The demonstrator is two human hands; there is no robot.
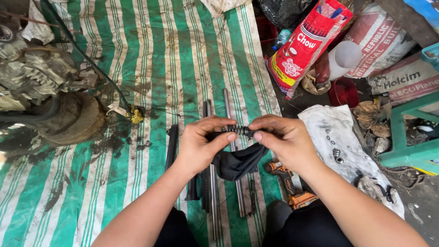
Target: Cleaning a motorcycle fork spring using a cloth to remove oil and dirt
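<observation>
My left hand (201,144) and my right hand (283,142) meet in the middle of the view, both pinching a short dark coil spring (238,130) between them. A black rag (238,160) hangs from under the spring, gripped mostly by my left hand. Beneath my hands, several long metal rods and tubes (228,110) lie side by side on a green and white striped tarp (160,59), together with a long spring (205,192).
An orange and black cordless drill (290,185) lies by my right knee. A dirty white cloth (338,146) carries small washers and nuts. An oily engine part (41,91) sits at left with a brass fitting (135,114). Bags, a red pouch and a green stool crowd the right.
</observation>
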